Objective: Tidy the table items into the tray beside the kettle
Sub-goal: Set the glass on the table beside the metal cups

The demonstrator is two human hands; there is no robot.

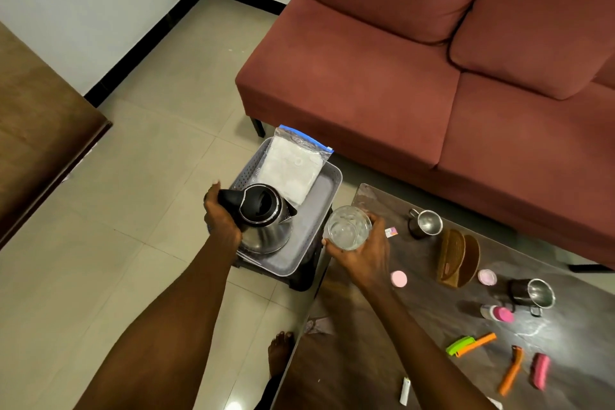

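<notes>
A steel kettle (266, 220) with a black lid stands in the grey tray (311, 220), which rests on a low dark stool. My left hand (221, 215) grips the kettle's black handle. My right hand (361, 251) holds a clear drinking glass (348, 227) upright, just right of the tray's edge, at the table's near-left corner. A zip bag of white material (293, 165) leans in the tray's far end. On the dark table (432, 316) lie two steel mugs (427, 223) (534, 293), a wicker holder (457, 258), pink lids, a pink bottle (497, 313), and orange and green tools (471, 344).
A red sofa (432, 76) runs behind the table and tray. A brown wooden surface (40, 130) fills the left. Tiled floor lies between them. A white lighter (405, 391) sits at the table's front edge, and my bare foot (279, 351) is below.
</notes>
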